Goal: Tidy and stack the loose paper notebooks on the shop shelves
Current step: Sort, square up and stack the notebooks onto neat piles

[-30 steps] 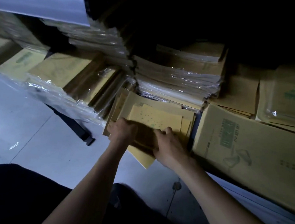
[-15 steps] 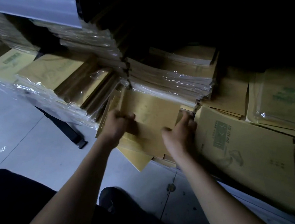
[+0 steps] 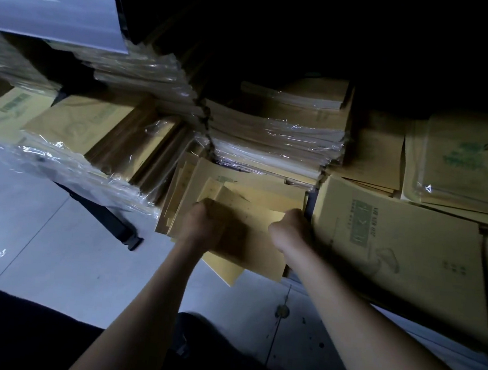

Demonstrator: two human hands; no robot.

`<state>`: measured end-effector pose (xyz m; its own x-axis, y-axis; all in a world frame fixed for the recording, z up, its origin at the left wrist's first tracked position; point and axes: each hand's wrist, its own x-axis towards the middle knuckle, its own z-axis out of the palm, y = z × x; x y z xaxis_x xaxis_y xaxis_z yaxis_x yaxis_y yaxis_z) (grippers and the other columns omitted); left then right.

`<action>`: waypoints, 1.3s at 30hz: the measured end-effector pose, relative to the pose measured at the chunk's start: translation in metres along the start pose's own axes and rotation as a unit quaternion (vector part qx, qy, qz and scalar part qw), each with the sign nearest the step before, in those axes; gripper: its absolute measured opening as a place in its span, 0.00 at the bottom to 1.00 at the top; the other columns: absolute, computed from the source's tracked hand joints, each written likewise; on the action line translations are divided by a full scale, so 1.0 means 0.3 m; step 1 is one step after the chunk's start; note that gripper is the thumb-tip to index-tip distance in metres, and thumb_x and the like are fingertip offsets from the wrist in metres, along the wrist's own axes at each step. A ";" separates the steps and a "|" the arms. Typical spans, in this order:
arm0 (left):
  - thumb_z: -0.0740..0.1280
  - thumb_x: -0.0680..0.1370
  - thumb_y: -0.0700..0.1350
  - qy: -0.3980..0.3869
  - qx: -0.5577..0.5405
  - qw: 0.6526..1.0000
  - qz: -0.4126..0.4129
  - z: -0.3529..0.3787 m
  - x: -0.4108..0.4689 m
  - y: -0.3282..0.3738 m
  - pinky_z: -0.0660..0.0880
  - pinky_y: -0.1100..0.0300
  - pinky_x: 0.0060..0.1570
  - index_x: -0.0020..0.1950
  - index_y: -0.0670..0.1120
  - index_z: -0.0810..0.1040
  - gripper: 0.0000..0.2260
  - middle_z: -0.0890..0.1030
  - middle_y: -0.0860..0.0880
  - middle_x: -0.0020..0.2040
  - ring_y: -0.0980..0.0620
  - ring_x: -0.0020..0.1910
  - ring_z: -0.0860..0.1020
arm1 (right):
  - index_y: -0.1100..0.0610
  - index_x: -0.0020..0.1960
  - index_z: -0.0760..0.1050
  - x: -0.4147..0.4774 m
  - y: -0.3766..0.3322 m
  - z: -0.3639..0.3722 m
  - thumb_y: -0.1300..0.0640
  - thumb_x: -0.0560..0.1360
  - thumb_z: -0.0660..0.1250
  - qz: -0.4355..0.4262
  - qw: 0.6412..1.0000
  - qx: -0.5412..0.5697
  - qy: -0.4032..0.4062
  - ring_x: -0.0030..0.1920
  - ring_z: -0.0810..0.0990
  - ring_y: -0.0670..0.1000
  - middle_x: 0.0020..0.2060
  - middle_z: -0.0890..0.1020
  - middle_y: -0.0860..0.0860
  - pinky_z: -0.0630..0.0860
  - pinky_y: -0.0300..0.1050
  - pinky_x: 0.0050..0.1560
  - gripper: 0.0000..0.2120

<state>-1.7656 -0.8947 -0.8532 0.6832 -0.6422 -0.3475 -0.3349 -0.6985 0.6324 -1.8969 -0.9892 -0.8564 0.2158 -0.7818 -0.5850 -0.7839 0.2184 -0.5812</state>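
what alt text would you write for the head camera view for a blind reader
In dim light, a person's left hand and right hand hold the sides of a loose pile of yellow-brown paper notebooks, below a clear-plastic-wrapped stack of notebooks; grey tiled floor lies left.

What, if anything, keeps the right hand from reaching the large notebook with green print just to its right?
Probably nothing: the right hand is right beside the large notebook, whose near cover lies bare. It is busy at the loose notebooks, though.
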 end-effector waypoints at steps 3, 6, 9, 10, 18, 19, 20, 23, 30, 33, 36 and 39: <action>0.71 0.73 0.37 -0.035 -0.133 0.989 -0.051 0.006 0.003 -0.005 0.77 0.52 0.49 0.58 0.44 0.75 0.14 0.79 0.45 0.51 0.46 0.52 0.78 | 0.59 0.76 0.53 -0.001 0.014 0.009 0.67 0.75 0.59 -0.007 0.999 0.020 0.037 0.68 0.69 0.59 0.71 0.67 0.58 0.72 0.52 0.65 0.32; 0.67 0.70 0.33 -0.090 -0.217 0.970 -0.068 -0.024 -0.016 -0.007 0.78 0.47 0.52 0.61 0.38 0.75 0.20 0.80 0.39 0.53 0.37 0.55 0.79 | 0.54 0.75 0.53 -0.014 0.009 0.013 0.69 0.72 0.61 -0.010 0.992 0.094 0.084 0.66 0.70 0.58 0.68 0.69 0.56 0.71 0.49 0.64 0.36; 0.64 0.62 0.33 -0.067 -0.258 0.964 0.022 -0.078 -0.030 0.025 0.80 0.45 0.44 0.53 0.38 0.78 0.19 0.81 0.38 0.44 0.38 0.46 0.80 | 0.49 0.75 0.52 -0.035 -0.010 0.009 0.70 0.68 0.65 -0.077 0.977 0.120 0.159 0.68 0.67 0.57 0.70 0.65 0.55 0.70 0.52 0.66 0.42; 0.66 0.64 0.32 -0.063 -0.264 0.961 0.057 -0.099 -0.028 0.038 0.80 0.47 0.43 0.51 0.41 0.78 0.17 0.80 0.40 0.44 0.41 0.45 0.80 | 0.47 0.74 0.51 -0.046 -0.022 0.001 0.70 0.67 0.67 -0.138 0.964 0.118 0.196 0.69 0.65 0.55 0.71 0.64 0.54 0.69 0.51 0.67 0.43; 0.69 0.74 0.31 -0.027 -0.268 0.956 0.117 -0.136 0.010 -0.016 0.78 0.60 0.43 0.52 0.48 0.80 0.14 0.82 0.46 0.48 0.45 0.50 0.80 | 0.42 0.69 0.59 -0.049 -0.050 -0.055 0.66 0.68 0.71 -0.319 0.928 -0.092 0.169 0.64 0.69 0.57 0.68 0.59 0.53 0.78 0.49 0.50 0.38; 0.70 0.73 0.32 -0.034 -0.250 0.961 0.113 -0.118 0.007 -0.038 0.79 0.54 0.46 0.51 0.49 0.82 0.14 0.83 0.45 0.48 0.42 0.51 0.80 | 0.42 0.68 0.59 -0.043 -0.032 -0.042 0.66 0.68 0.71 -0.289 0.940 -0.115 0.143 0.65 0.67 0.58 0.67 0.58 0.54 0.77 0.52 0.51 0.37; 0.70 0.73 0.33 -0.040 -0.228 0.966 0.118 -0.107 -0.001 -0.050 0.79 0.48 0.51 0.50 0.50 0.83 0.13 0.84 0.45 0.48 0.40 0.52 0.80 | 0.43 0.67 0.60 -0.040 -0.018 -0.037 0.65 0.68 0.71 -0.268 0.946 -0.126 0.131 0.67 0.65 0.60 0.68 0.56 0.55 0.76 0.55 0.54 0.35; 0.69 0.74 0.39 -0.003 -0.150 0.971 0.185 -0.132 -0.011 0.009 0.78 0.43 0.54 0.48 0.54 0.84 0.10 0.84 0.50 0.45 0.44 0.50 0.82 | 0.50 0.66 0.64 -0.045 -0.017 -0.067 0.65 0.67 0.73 -0.298 0.916 -0.175 0.205 0.72 0.59 0.64 0.72 0.51 0.57 0.71 0.60 0.64 0.32; 0.70 0.74 0.38 0.066 -0.002 0.900 0.431 -0.174 -0.055 0.394 0.78 0.50 0.45 0.54 0.48 0.78 0.11 0.80 0.50 0.45 0.51 0.44 0.78 | 0.51 0.63 0.64 -0.152 -0.018 -0.279 0.63 0.77 0.64 -0.399 0.897 -0.027 0.190 0.46 0.80 0.52 0.48 0.79 0.52 0.80 0.51 0.40 0.18; 0.73 0.71 0.44 0.060 -0.161 0.899 0.403 -0.065 -0.077 0.483 0.76 0.53 0.54 0.67 0.50 0.68 0.26 0.75 0.46 0.61 0.48 0.59 0.76 | 0.51 0.63 0.69 -0.166 0.048 -0.448 0.61 0.78 0.64 -0.308 0.924 0.201 0.101 0.54 0.77 0.47 0.54 0.78 0.48 0.74 0.36 0.46 0.15; 0.70 0.73 0.44 -0.133 -0.240 0.907 0.319 0.087 -0.129 0.545 0.78 0.50 0.55 0.72 0.50 0.60 0.31 0.73 0.46 0.64 0.47 0.62 0.76 | 0.49 0.61 0.69 -0.168 0.160 -0.598 0.62 0.76 0.67 -0.251 0.912 0.315 0.077 0.54 0.77 0.42 0.53 0.78 0.44 0.72 0.35 0.51 0.16; 0.66 0.78 0.38 -0.287 -0.192 0.891 0.294 0.270 -0.209 0.594 0.78 0.52 0.49 0.68 0.53 0.61 0.24 0.75 0.49 0.61 0.46 0.60 0.75 | 0.51 0.67 0.67 -0.172 0.309 -0.729 0.62 0.76 0.65 -0.148 0.955 0.251 0.059 0.60 0.75 0.50 0.60 0.77 0.49 0.72 0.50 0.62 0.21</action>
<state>-1.9207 -1.0044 -0.7748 -0.0175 -0.9943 -0.1050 -0.2033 -0.0993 0.9741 -2.1081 -1.0562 -0.7563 0.2938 -0.9068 -0.3023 -0.3152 0.2067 -0.9262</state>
